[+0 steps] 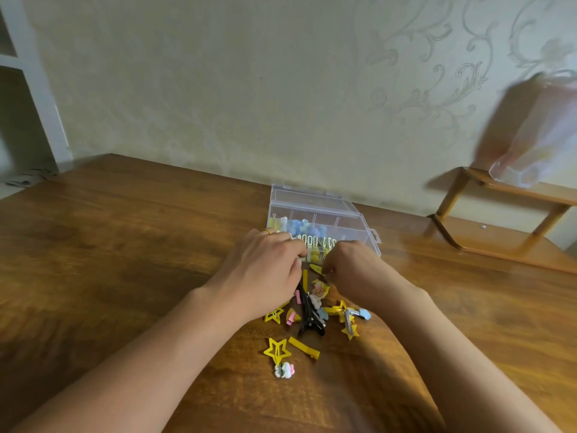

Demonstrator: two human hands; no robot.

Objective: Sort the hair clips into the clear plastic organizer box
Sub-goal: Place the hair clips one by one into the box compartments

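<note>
The clear plastic organizer box (349, 210) lies open on the wooden table (125, 245), its lid folded back toward the wall. Blue, white and yellow clips fill its near compartments. My left hand (265, 270) hovers knuckles up at the box's front edge with curled fingers; what they hold is hidden. My right hand (352, 267) pinches a yellow oval snap clip (315, 269) just in front of the box. Between my forearms lies a loose pile: a black clip (309, 320), a yellow star clip (276, 350), a yellow bar clip (304, 347) and a pastel cloud clip (284, 370).
A small wooden shelf (499, 220) stands on the table at the right, against the wall. A blurred translucent plastic bag (537, 129) shows above it. A patterned wall runs just behind the box. White shelving (28, 89) is at the far left.
</note>
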